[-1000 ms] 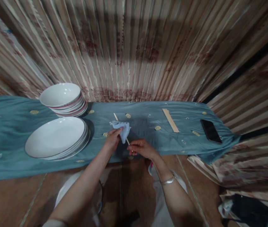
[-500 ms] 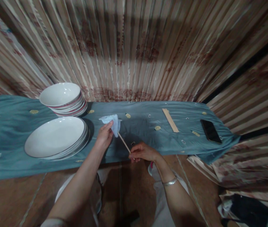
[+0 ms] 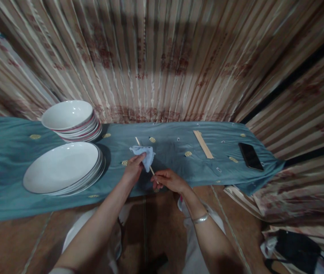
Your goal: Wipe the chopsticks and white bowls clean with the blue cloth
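Observation:
My left hand (image 3: 134, 167) is closed on a light blue cloth (image 3: 148, 154), which is folded around the middle of a thin wooden chopstick (image 3: 138, 141). The chopstick's far tip sticks out past the cloth. Its near end is pinched between the thumb and fingers of my right hand (image 3: 169, 180), which wears a silver bangle on the wrist. Both hands are above the front part of the cloth-covered table. To the right lies a bundle of chopsticks (image 3: 203, 144), side by side on the tablecloth.
A stack of white plates (image 3: 61, 167) stands at the left front, with a stack of white bowls (image 3: 68, 116) behind it. A black phone (image 3: 250, 156) lies near the right end of the teal tablecloth (image 3: 176, 163). A pleated curtain (image 3: 162, 61) hangs behind. A dark bag (image 3: 297, 251) sits lower right.
The cloth in my left hand has slid down the chopstick towards my right hand, so the far tip now shows beyond it. The view has shifted slightly.

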{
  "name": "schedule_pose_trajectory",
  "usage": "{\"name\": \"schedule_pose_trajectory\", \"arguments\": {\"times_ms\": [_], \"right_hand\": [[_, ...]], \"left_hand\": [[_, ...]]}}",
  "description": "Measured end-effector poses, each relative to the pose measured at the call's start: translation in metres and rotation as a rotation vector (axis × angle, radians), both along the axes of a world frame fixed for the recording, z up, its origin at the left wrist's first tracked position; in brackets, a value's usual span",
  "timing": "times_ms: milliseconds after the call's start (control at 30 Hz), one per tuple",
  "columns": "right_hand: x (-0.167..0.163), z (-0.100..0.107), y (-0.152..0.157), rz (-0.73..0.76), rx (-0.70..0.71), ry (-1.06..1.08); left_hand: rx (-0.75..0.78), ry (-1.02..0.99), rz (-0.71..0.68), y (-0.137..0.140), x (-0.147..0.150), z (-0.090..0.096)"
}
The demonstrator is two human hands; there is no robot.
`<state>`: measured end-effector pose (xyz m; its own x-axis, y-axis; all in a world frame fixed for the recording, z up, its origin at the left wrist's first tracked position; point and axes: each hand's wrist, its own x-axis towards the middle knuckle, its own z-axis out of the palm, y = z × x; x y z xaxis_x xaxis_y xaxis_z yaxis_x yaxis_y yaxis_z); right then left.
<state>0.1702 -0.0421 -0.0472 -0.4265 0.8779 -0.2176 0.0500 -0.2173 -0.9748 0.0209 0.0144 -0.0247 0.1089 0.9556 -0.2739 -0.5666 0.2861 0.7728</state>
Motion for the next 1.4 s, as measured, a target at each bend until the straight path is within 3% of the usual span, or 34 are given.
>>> {"name": "schedule_pose_trajectory", "arguments": {"times_ms": [433, 667, 833, 1033, 1167, 1267, 1400], "right_hand": [[0.004, 0.000, 0.005, -0.280, 0.060, -0.009], [0.011, -0.004, 0.007, -0.328, 0.145, -0.093], [0.028, -0.008, 0.007, -0.442, 0.213, -0.179], [0.068, -0.010, 0.003, -0.693, 0.290, -0.449], [0.098, 0.005, 0.003, -0.848, 0.324, -0.838], [0.120, 0.024, 0.010, -0.892, 0.247, -1.148], [0.150, 0.040, 0.022, -0.851, 0.200, -1.387]], "left_hand": [[0.082, 0.183, -0.146, -0.012, 0.016, -0.023], [0.114, 0.278, -0.154, -0.013, 0.020, -0.033], [0.142, 0.294, -0.134, -0.011, 0.024, -0.035], [0.180, 0.381, -0.150, -0.013, 0.024, -0.028], [0.226, 0.419, -0.163, -0.014, 0.022, -0.029], [0.211, 0.397, -0.150, -0.013, 0.022, -0.033], [0.170, 0.408, -0.130, -0.011, 0.022, -0.039]]}}
